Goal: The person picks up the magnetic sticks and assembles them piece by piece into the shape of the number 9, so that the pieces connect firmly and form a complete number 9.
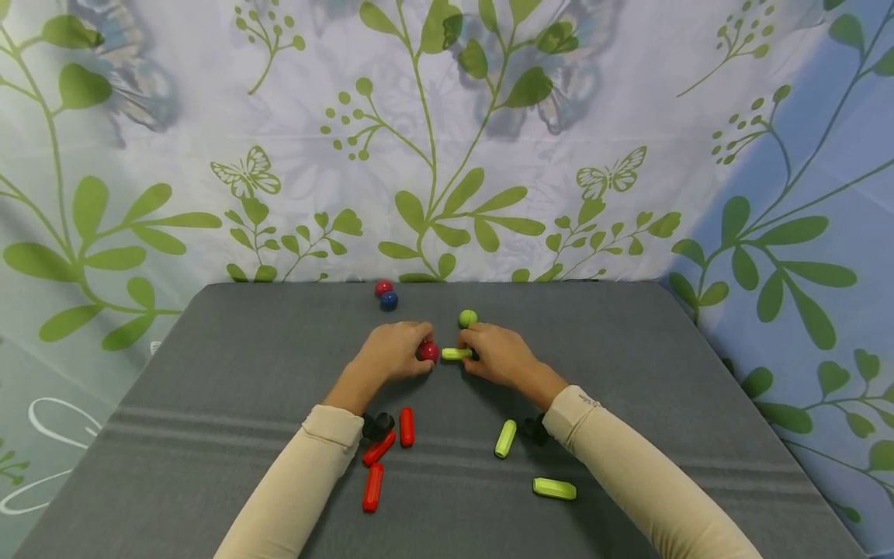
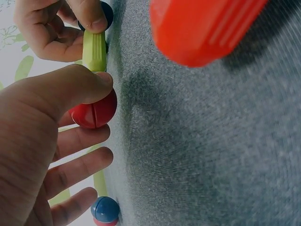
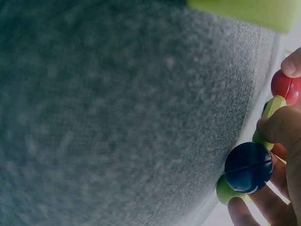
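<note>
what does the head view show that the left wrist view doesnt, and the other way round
Only the head view: the green ball, two loose green sticks and both sleeves.

Only the left wrist view: the groove across the held red ball.

Both: that ball in the left hand, the held green stick in the right hand, the far red ball and blue ball, the table, and red sticks, three in the head view, one in the left wrist view.
</note>
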Action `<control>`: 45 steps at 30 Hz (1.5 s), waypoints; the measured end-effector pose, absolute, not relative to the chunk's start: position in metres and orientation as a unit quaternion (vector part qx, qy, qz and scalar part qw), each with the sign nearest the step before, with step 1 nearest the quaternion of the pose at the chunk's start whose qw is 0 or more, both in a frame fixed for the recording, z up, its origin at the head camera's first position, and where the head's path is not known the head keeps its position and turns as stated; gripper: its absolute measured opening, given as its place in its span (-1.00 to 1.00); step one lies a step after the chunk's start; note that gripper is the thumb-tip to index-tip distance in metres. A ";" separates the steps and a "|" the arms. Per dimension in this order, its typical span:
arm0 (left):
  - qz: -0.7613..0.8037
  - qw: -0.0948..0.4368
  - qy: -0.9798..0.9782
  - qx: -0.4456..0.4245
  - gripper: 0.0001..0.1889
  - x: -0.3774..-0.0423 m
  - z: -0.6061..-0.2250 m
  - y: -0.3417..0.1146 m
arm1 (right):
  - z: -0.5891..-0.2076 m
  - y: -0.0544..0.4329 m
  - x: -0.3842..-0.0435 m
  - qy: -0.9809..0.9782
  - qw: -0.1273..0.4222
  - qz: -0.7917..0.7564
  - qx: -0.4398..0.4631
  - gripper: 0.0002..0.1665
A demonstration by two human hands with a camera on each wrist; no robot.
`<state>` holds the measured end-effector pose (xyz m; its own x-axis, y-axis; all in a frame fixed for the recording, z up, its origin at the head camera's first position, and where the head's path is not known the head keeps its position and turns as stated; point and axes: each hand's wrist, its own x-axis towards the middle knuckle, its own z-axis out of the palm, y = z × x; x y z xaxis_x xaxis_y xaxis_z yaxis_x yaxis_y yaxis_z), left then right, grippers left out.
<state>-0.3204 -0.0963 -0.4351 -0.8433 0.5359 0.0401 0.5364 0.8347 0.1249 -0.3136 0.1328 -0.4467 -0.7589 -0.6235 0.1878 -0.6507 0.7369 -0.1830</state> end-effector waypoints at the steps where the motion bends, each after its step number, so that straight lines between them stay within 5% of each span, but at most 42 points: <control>1: -0.066 0.001 -0.958 -0.279 -0.68 -0.320 -0.436 -0.096 | -0.447 0.133 -0.314 -0.930 0.058 0.119 0.343 -0.79; 45: -0.092 0.001 -0.961 -0.262 -0.68 -0.306 -0.436 -0.108 | -0.448 0.128 -0.314 -0.927 0.069 0.110 0.352 -0.82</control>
<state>-0.3061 -0.1082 -0.4358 -0.8623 0.5039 0.0505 0.5044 0.8454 0.1760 -0.3145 0.1280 -0.4475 -0.7421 -0.6382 0.2051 -0.6685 0.7272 -0.1558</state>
